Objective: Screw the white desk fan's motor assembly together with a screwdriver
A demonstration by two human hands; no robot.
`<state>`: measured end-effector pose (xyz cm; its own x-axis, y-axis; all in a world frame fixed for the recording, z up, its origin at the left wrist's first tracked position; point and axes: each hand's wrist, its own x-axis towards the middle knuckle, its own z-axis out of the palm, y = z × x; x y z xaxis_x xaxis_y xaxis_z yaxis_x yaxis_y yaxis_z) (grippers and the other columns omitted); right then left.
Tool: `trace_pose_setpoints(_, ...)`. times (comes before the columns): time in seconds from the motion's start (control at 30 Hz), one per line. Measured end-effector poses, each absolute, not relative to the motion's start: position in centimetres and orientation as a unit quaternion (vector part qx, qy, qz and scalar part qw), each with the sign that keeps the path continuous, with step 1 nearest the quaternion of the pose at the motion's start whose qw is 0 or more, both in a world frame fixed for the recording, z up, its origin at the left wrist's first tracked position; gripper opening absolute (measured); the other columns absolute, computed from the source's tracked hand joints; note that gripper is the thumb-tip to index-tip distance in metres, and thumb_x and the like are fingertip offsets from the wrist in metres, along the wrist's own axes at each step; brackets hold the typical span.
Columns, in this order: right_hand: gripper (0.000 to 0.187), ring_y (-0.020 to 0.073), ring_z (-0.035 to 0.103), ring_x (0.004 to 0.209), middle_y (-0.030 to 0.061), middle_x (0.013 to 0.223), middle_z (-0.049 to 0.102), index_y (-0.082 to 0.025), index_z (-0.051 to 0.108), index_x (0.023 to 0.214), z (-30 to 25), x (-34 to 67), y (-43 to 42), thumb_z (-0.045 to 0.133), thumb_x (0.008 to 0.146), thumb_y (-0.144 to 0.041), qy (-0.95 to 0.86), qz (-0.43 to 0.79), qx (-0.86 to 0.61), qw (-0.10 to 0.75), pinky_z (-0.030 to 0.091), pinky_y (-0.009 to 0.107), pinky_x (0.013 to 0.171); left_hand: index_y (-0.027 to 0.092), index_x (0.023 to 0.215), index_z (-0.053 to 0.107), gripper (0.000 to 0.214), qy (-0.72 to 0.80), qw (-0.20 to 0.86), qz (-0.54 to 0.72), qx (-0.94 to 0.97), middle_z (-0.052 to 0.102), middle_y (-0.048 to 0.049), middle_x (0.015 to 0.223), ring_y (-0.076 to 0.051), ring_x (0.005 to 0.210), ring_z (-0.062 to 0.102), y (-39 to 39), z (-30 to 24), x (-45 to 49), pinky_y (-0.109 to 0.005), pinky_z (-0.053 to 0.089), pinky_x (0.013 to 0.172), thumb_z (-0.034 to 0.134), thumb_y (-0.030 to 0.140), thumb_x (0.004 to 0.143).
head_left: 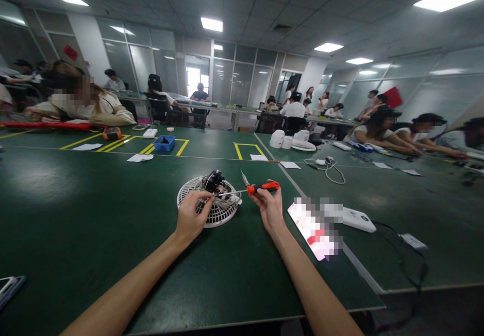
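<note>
A round white fan grille (221, 218) lies on the green table in front of me, with a black motor (214, 180) and loose wires on top of it. My right hand (270, 207) is closed around a screwdriver (263, 188) with a red and black handle. Its shaft points left, and the tip is close to the fingers of my left hand (193, 214). Those fingers are pinched together over the grille's left side, near the motor; what they hold is too small to make out. Just beyond the right hand lies a thin, pointed tool (245, 177).
A lit phone (312, 232) and a white device with a black cable (359, 220) lie to the right. Further back are a blue bin (164, 143), white fan parts (278, 138) and a coiled white cable (335, 171). Other people sit around the tables.
</note>
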<state>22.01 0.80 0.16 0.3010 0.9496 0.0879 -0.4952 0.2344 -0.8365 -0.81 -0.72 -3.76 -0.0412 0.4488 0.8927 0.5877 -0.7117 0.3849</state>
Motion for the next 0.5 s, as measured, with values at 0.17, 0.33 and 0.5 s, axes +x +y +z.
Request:
trace_pose_setpoints(0.17, 0.061, 0.0174, 0.076, 0.074, -0.0082, 0.082, 0.068, -0.028, 0.051, 0.105, 0.11, 22.04, 0.81, 0.088, 0.056, -0.024, -0.316, 0.496, -0.37, 0.719, 0.064, 0.029, 0.069, 0.021, 0.101, 0.07, 0.007, -0.377, 0.054, -0.615, -0.691, 0.075, -0.0033, 0.092, -0.018, 0.083, 0.071, -0.69, -3.91, -0.8, -0.032, 0.056, 0.077, 0.069, 0.023, 0.094)
trace_pose_setpoints(0.33, 0.055, 0.0154, 0.074, 0.065, -0.008, 0.075, 0.068, -0.026, 0.049, 0.092, -0.08, 21.93, 1.01, 0.09, 0.056, -0.029, -0.31, 0.484, -0.388, 0.721, 0.063, 0.026, 0.063, 0.021, 0.102, 0.069, 0.009, -0.374, 0.056, -0.61, -0.697, 0.074, -0.0022, 0.09, -0.016, 0.08, 0.069, -0.64, -3.91, -0.74, -0.032, 0.056, 0.077, 0.07, 0.022, 0.094)
trace_pose_setpoints(0.5, 0.055, 0.0152, 0.073, 0.063, -0.0081, 0.072, 0.069, -0.026, 0.049, 0.092, -0.23, 22.01, 1.11, 0.092, 0.057, -0.032, -0.299, 0.468, -0.406, 0.726, 0.063, 0.026, 0.062, 0.021, 0.099, 0.069, 0.005, -0.367, 0.061, -0.599, -0.709, 0.074, -0.0022, 0.088, -0.017, 0.079, 0.07, -0.76, -3.61, -0.54, -0.032, 0.056, 0.076, 0.069, 0.023, 0.094)
